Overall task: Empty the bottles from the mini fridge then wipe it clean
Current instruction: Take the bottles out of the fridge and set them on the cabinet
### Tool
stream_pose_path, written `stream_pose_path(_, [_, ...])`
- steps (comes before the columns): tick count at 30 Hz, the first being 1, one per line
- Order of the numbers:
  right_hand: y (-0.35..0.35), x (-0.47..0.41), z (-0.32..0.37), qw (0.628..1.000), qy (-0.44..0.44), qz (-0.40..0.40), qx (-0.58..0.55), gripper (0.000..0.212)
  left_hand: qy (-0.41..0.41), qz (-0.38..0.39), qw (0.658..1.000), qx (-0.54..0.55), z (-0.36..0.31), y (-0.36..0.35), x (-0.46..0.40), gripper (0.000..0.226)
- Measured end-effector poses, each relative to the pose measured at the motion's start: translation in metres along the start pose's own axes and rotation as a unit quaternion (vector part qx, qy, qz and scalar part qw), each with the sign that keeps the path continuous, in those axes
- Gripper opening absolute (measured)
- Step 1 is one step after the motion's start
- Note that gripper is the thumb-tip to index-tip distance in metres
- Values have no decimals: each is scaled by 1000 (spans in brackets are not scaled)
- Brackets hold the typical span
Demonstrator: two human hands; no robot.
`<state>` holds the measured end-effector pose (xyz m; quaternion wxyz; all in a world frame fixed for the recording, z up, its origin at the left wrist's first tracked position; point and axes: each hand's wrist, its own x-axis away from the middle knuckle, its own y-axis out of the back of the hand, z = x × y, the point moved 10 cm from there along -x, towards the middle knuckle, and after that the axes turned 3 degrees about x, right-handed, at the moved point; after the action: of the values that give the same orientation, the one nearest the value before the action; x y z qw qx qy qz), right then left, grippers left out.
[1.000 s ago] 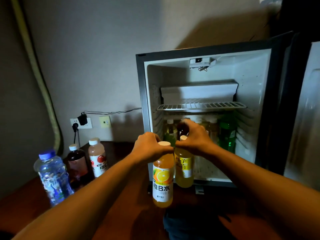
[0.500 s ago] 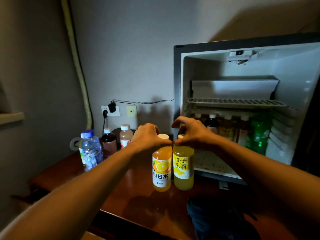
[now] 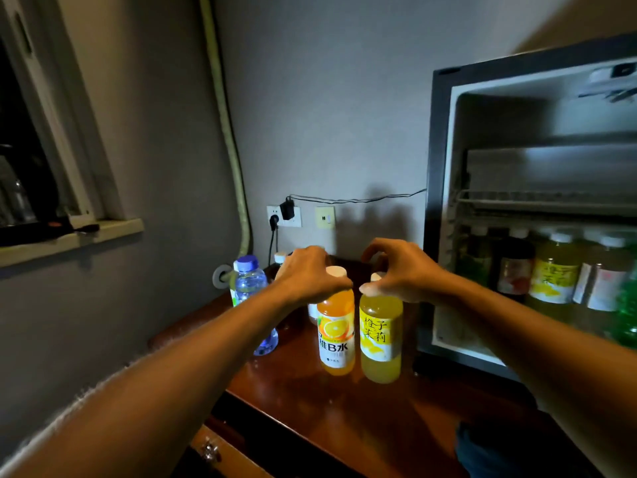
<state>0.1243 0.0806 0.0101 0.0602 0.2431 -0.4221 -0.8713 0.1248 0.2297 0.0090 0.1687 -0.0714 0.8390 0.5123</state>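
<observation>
Two bottles stand upright, side by side and touching, on the brown wooden table (image 3: 344, 426) just in front of the open mini fridge (image 3: 437, 208): an orange bottle (image 3: 336, 334) with an orange-slice label and a white cap, and to its right a yellow bottle (image 3: 381, 336) with a yellow label bearing printed characters. The left hand (image 3: 306, 276) grips the orange bottle at the neck, its fingers (image 3: 332, 289) clamped just under the cap. The right hand (image 3: 401, 270) sits over the top of the yellow bottle, thumb pressed at the shoulder and the other fingers (image 3: 370, 251) curled apart above the cap; whether they grip it firmly cannot be told. Inside the fridge, under a wire shelf (image 3: 544, 198) that carries nothing visible, at least five bottles stand in a row: a greenish one (image 3: 474, 260), a dark one with a red label (image 3: 513, 270), a yellow-labelled one (image 3: 555, 274), a pale one with a white label (image 3: 606, 281) and a green one (image 3: 627, 305) cut by the frame edge; the row is blurred, so the count is not certain. Behind the left hand, on the table, a clear water bottle with a blue cap (image 3: 250, 288) stands near the wall, and the white cap of another bottle (image 3: 280, 257) shows beside it, the rest hidden. On the wall above are a socket with a black plug (image 3: 286, 212) and a switch plate (image 3: 325, 218).
</observation>
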Motion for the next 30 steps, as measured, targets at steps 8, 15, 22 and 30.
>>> stream_pose_path(8, [-37,-26,7,1000,15,7,-9,35,19,39,997,-69,40,-3,-24,53])
stream_pose_path(15, [-65,-47,7,999,25,34,-5,34,44,49,992,-109,71,-7,-38,41])
stream_pose_path(22, [-86,-70,11,999,42,11,18,24,17,57,985,-160,79,-6,-50,45])
stream_pose_path(30, [-103,-89,10,998,48,4,34,12,-10,60,984,-170,75,-7,-49,56])
